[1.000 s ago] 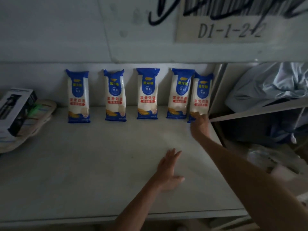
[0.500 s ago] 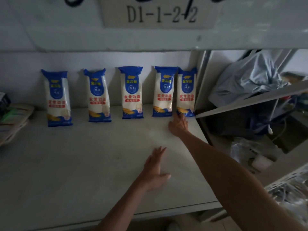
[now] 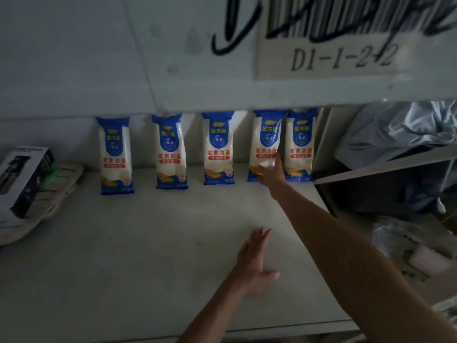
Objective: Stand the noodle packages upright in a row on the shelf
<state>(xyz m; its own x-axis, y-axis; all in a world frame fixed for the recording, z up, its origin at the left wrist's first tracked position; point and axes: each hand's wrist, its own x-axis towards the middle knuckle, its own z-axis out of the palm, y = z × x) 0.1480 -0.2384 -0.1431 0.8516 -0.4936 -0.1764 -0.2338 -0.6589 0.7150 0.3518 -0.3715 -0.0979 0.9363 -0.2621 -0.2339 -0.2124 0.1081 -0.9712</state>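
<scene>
Several blue-and-white noodle packages stand upright in a row against the back wall of the white shelf. From the left they are the first, second, third, fourth and fifth. My right hand reaches to the base of the fourth package, fingers against its lower front and right edge. My left hand lies flat and spread on the shelf near the front, holding nothing.
A black-and-white box rests on beige sandals at the shelf's left end. An upper shelf board with a label hangs close overhead. To the right, a slanted board carries crumpled grey cloth, with clutter below.
My right hand has moved from the shelf surface below the fifth package up and left onto the lower part of the fourth package. My left hand stays flat on the shelf.
</scene>
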